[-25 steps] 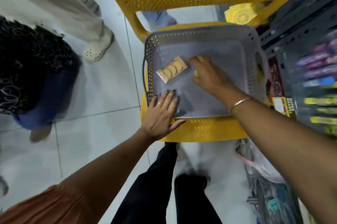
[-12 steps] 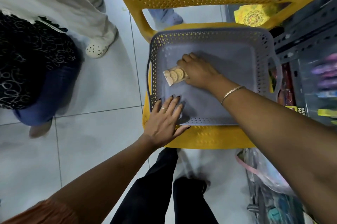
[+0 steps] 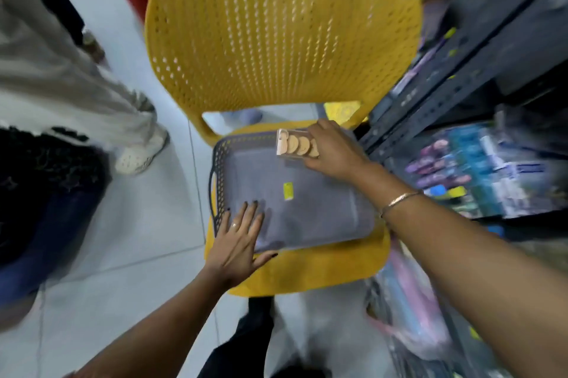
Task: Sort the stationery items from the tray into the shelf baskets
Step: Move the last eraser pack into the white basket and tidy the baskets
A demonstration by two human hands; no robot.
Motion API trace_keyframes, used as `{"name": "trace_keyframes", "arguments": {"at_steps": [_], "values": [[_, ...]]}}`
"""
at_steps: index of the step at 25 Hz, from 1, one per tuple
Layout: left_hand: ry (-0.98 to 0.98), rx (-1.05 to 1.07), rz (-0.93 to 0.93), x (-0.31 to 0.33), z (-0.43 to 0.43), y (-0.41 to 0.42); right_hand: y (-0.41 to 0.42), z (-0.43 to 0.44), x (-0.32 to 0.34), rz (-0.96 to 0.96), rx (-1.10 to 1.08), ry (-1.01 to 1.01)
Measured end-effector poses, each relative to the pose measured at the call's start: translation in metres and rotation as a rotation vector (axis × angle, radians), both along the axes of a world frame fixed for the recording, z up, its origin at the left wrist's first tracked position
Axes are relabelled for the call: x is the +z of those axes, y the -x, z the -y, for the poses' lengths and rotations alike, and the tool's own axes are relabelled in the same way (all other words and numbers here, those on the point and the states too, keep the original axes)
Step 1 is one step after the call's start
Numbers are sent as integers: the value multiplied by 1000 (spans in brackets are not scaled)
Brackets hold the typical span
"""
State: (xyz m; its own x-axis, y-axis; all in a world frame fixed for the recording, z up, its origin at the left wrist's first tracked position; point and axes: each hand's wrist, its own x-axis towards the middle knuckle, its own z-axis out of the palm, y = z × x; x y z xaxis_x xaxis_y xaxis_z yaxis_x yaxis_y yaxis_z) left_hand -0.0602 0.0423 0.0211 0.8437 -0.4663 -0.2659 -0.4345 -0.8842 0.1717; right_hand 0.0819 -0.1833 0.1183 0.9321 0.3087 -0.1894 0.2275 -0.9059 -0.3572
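A grey perforated tray (image 3: 322,217) rests on the seat of a yellow chair (image 3: 276,39). My right hand (image 3: 335,153) is shut on a clear packet of round wooden pieces (image 3: 296,144) and holds it lifted over the tray's far edge. A small yellow item (image 3: 288,191) lies on the tray floor near the middle. My left hand (image 3: 238,242) lies flat, fingers spread, on the tray's near left corner. The shelf baskets (image 3: 479,168) with packaged stationery stand blurred at the right.
Dark metal shelf rails (image 3: 461,48) run up the right side. Two other people's legs and a white shoe (image 3: 138,153) are on the tiled floor at the left. A plastic bag (image 3: 412,316) of goods hangs below the chair at the right.
My right hand closed on the wooden-piece packet and lifted it from the tray floor toward the tray's far edge. The view tilted up. My left hand stayed on the tray.
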Motion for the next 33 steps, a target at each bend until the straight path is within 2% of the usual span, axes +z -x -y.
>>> {"name": "trace_keyframes", "arguments": {"at_steps": [6, 10, 16, 19, 23, 25, 28, 33], "values": [[122, -215, 286, 110, 69, -54, 26, 58, 173, 201, -139, 48], [242, -318, 441, 206, 143, -80, 76, 106, 291, 344, -323, 6], [322, -568, 607, 296, 245, -98, 150, 186, 391, 395, -530, 92], [313, -632, 581, 314, 281, -121, 188, 220, 400, 391, -690, 74], [275, -712, 548, 307, 304, -154, 231, 245, 369, 217, -845, 86], [310, -799, 543, 301, 315, -168, 244, 247, 352, 105, -868, 102], [350, -912, 540, 291, 328, -177, 254, 240, 331, 45, -891, 73], [346, -947, 478, 280, 334, -183, 250, 242, 303, -60, -981, 126]]}}
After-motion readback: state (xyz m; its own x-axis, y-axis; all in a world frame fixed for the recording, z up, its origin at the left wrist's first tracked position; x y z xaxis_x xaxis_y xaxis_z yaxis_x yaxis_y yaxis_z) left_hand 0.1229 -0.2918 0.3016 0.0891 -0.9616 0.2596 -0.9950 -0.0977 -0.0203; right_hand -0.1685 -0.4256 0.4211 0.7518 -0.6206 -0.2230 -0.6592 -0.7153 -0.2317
